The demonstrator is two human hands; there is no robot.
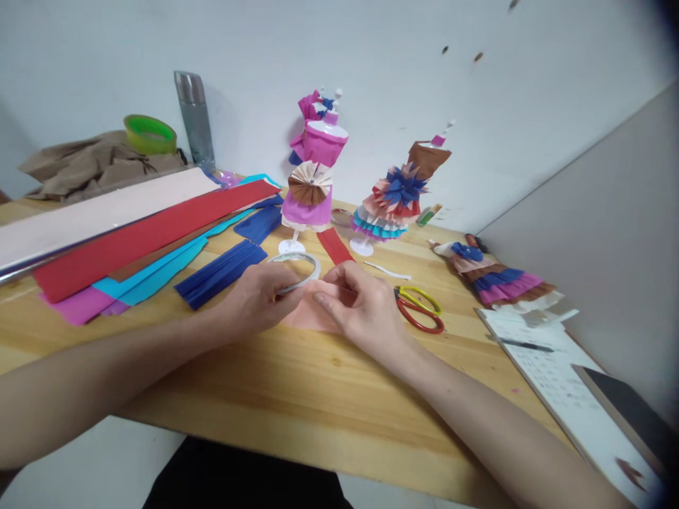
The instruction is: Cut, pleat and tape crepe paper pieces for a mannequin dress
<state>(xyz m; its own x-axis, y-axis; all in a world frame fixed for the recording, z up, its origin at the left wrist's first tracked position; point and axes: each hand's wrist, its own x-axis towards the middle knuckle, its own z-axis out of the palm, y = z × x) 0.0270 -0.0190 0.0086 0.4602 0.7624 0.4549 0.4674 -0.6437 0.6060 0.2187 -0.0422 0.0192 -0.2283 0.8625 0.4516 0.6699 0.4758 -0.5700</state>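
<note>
My left hand (pixel 258 298) is closed round a roll of white tape (pixel 316 267), which stands tilted above the wooden table. Close beside it on the right, my right hand (pixel 362 300) pinches the top edge of a pale pink paper piece (pixel 310 314) between thumb and fingers. The paper spans the gap between both hands, and its right part is hidden behind my right hand. Just behind my right hand lies a red paper strip (pixel 335 245). Scissors with yellow and red handles (pixel 421 314) rest to the right of it.
Two small mannequins in paper dresses, one pink (pixel 323 147) and one brown-topped (pixel 428 159), stand behind the hands. Long paper sheets (pixel 159 237) and folded blue paper (pixel 223 272) lie left. A layered paper dress (pixel 498 276) and a written sheet (pixel 552 382) are at right.
</note>
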